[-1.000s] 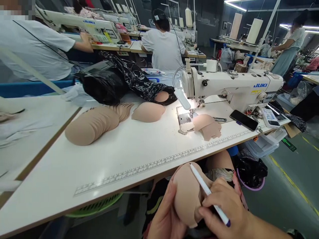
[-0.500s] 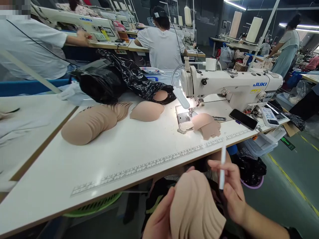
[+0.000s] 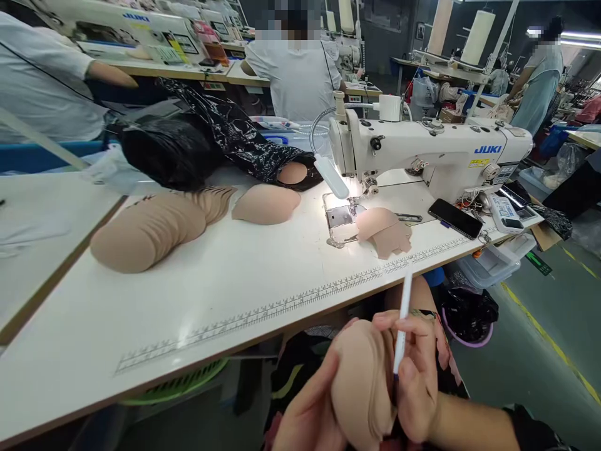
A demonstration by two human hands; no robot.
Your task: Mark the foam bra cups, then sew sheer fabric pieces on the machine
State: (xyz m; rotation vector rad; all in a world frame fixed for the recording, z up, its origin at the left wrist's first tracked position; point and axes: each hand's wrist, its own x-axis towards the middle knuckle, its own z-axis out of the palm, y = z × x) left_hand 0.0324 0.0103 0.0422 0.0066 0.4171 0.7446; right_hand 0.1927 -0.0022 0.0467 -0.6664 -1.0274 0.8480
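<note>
A stack of beige foam bra cups (image 3: 359, 382) is gripped in my left hand (image 3: 307, 401), low in the view above my lap. My right hand (image 3: 416, 376) is closed around a white pen (image 3: 402, 326), its pale end pointing up and its dark end down by the stack's right edge. Whether that lower end touches the foam, I cannot tell. Beyond the hands, a few cup pieces (image 3: 382, 232) lie beside the needle plate of the white sewing machine (image 3: 436, 147). Farther left are a long fanned row of cups (image 3: 141, 235) and a single cup piece (image 3: 267, 205).
Black plastic bags (image 3: 173, 150) lie at the back of the white table (image 3: 211, 326), which has a printed ruler along its front. A phone (image 3: 455, 218) and a calculator (image 3: 504, 214) lie at the right. Below stands a lined purple bin (image 3: 469, 319). Co-workers sit ahead.
My right hand has moved left with the pen, up against the cups. The held stack looks narrower and less fanned out. My view has shifted slightly.
</note>
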